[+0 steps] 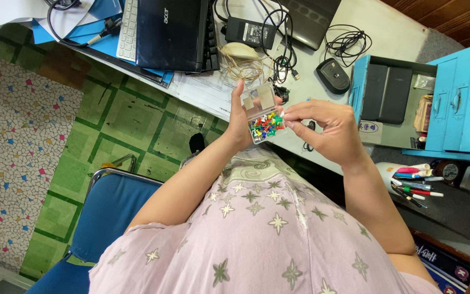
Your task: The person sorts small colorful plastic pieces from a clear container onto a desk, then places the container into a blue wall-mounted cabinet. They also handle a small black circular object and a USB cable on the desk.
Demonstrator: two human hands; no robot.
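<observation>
Left hand [239,122] around clear box [264,117] of coloured pushpins [266,126], lid open.

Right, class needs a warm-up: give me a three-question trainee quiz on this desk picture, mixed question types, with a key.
1. True or false: the clear box of coloured push pins is open.
2. Which hand holds the box: A left hand, B right hand?
3. What lies on the desk beside the blue drawer cabinet?

Key: 1 true. 2 A. 3 A black computer mouse.
</observation>
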